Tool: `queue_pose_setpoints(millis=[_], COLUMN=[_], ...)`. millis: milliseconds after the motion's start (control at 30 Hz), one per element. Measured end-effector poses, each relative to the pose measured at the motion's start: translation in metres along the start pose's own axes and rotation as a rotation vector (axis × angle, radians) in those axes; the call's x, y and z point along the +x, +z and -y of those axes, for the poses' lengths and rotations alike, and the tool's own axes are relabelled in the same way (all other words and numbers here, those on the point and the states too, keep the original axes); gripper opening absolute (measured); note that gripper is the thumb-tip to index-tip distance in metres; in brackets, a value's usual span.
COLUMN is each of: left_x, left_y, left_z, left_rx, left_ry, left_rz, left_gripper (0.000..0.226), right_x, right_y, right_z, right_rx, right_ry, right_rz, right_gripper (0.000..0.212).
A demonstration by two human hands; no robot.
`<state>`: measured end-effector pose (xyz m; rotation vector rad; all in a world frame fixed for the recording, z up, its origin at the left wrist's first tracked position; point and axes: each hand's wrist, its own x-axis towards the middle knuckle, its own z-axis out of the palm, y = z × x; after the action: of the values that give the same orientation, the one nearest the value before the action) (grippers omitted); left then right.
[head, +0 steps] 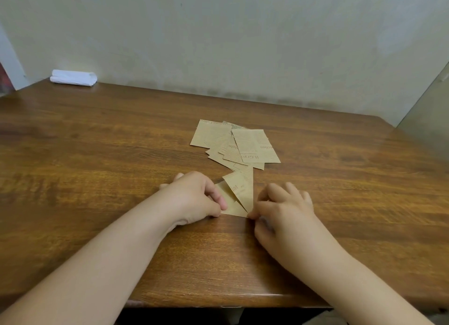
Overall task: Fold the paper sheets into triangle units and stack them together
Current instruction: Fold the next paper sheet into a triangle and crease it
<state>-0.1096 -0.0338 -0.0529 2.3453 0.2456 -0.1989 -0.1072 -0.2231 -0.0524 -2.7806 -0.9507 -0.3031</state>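
Left hand (194,196) and right hand (279,208) pinch folded sheet (239,196) — loose sheets (233,142) just beyond, white bundle (73,77) far-left.

Two bare arms are seen. No sleeves are worn. The left hand (194,196) and the right hand (283,211) are bare too.

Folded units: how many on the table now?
1, part-folded: the unit between left hand and right hand. The pile behind holds flat sheets only, though it may hide something.
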Motion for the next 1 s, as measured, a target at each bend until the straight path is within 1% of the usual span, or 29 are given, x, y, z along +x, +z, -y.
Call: queue_pose_setpoints(millis=[67, 133, 233, 300, 367, 433, 467, 533, 633, 700, 800, 900, 1000], left_x=[-0.001, -0.002, -0.003, -0.003, -0.002, 0.0, 0.001, 0.004, 0.009, 0.013, 0.018, 0.02, 0.019], left_y=[0.001, 0.002, 0.002, -0.001, -0.007, -0.015, -0.018, -0.02, -0.014, -0.01, -0.008, -0.005, 0.001], left_z=[0.001, 0.001, 0.003, 0.005, 0.008, 0.009, 0.01, 0.009, 0.004, 0.001, -0.001, -0.002, -0.007], left_rx=[0.014, 0.028, 0.032, -0.001, 0.004, 0.071, 0.106, 0.19, 0.328, 0.351, 0.36, 0.39, 0.379], left_ry=[0.009, 0.031, 0.067, 0.106, 0.192, 0.319, 0.382, 0.499, 0.595, 0.587, 0.62, 0.666, 0.639], left_rz=[-0.013, -0.03, -0.05, -0.098, -0.176, -0.195, -0.161, -0.029, 0.162, 0.189, 0.127, 0.034, -0.039], left_gripper=[0.026, 0.027, 0.023, 0.017, 0.017, 0.023, 0.026, 0.037, 0.047, 0.047, 0.04, 0.025, 0.017], right_x=[-0.008, -0.007, 0.005, 0.014, 0.022, 0.027, 0.028, 0.032, 0.033, 0.03, 0.022, 0.016, 0.012], right_y=[0.0, 0.0, -0.004, -0.008, -0.011, -0.015, -0.017, -0.019, -0.019, -0.017, -0.012, -0.009, -0.003], right_z=[-0.003, -0.006, -0.014, -0.018, -0.019, -0.016, -0.013, -0.007, -0.006, -0.013, -0.024, -0.027, -0.023], right_rx=[0.005, 0.056, 0.106, 0.103, 0.035, -0.079, -0.144, -0.24, -0.261, -0.206, -0.03, 0.141, 0.255], right_ry=[-0.104, -0.122, -0.154, -0.207, -0.279, -0.332, -0.353, -0.385, -0.399, -0.393, -0.329, -0.169, -0.005], right_rz=[0.01, 0.046, 0.076, 0.123, 0.178, 0.219, 0.227, 0.244, 0.237, 0.193, 0.141, 0.107, 0.035], right_gripper=[0.011, 0.009, 0.015, 0.02, 0.025, 0.031, 0.032, 0.031, 0.029, 0.03, 0.028, 0.024, 0.014])
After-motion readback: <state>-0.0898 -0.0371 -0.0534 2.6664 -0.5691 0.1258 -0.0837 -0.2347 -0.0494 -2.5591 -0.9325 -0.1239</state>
